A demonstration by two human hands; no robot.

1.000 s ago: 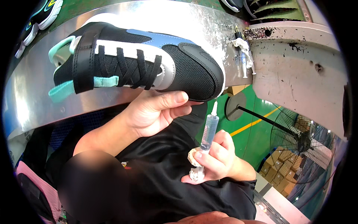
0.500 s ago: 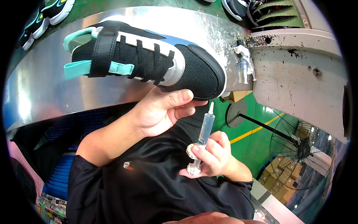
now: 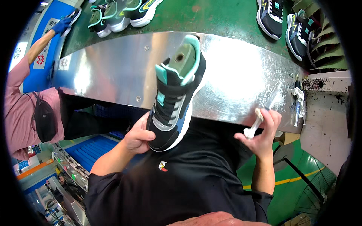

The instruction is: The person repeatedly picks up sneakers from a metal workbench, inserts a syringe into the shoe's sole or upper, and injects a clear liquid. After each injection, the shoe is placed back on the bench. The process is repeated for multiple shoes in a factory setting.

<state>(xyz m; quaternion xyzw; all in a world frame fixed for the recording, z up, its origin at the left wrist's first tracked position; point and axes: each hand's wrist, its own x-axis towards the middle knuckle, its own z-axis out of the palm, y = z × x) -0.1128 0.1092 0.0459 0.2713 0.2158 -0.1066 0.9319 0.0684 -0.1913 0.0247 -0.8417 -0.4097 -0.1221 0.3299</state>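
A black sneaker (image 3: pixel 164 115) with mint lining, blue panels and a white sole is held up in front of me, heel away and toe toward me. My left hand (image 3: pixel 136 136) grips it by the toe, thumb on top. Inside its opening a greenish last (image 3: pixel 183 57) with a round hole shows. Off to the right, my right hand (image 3: pixel 266 130) holds a clear syringe (image 3: pixel 273 98), white wrapping around its finger grip and plunger end. The syringe points up and away over the shiny metal ledge, apart from the sneaker; its tip blurs into the glare.
Several similar shoes (image 3: pixel 141 14) stand on the green conveyor belt (image 3: pixel 203 17) beyond the metal ledge (image 3: pixel 113 56). More syringes (image 3: pixel 298 113) hang by a machine at right. A co-worker's blue-gloved hand (image 3: pixel 62 25) holds a shoe at far left. A fan (image 3: pixel 307 199) stands lower right.
The sneaker has turned from sideways to heel-away and come nearer my body. My right hand has moved the syringe away to the right, off the toe. The whole view has shifted.
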